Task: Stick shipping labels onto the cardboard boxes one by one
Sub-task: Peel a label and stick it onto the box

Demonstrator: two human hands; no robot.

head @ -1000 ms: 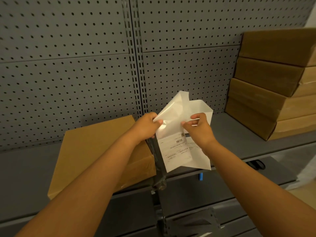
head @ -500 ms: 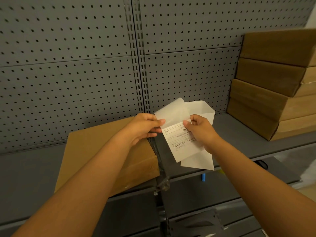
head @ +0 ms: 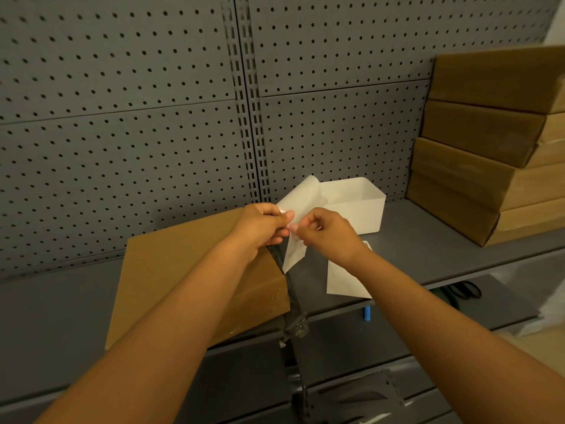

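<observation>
lower shelf: a small blue object (head: 367, 313) lies at the lower centre-right of the frame; a dark pair of scissors (head: 464, 291) sits further right on the same dark shelf.
left hand (head: 263, 226): centre of the frame, fingers curled, pinching the upper left edge of the white shipping label sheet (head: 294, 253).
right hand (head: 328, 232): just right of the left hand, thumb and fingers pinching the same sheet; the two hands nearly touch.
label sheet: held in the air above the grey metal shelf (head: 428, 240), its lower corner hanging down between the hands; a translucent white backing paper (head: 301, 197) curls up behind the left fingers. Print on it is too small to read.
loose sheet: a second white paper sheet (head: 342, 280) lies flat on the shelf under the right wrist.
near box: a flat brown cardboard box (head: 171, 270) lies on the shelf at centre left, beneath the left forearm, turned at an angle.
bin: a white open plastic container (head: 357, 209) stands behind the right hand, centre right.
stack: four brown cardboard boxes (head: 489, 148) are piled at the right edge.
back wall: grey perforated metal panel (head: 122, 117) fills the upper frame.
</observation>
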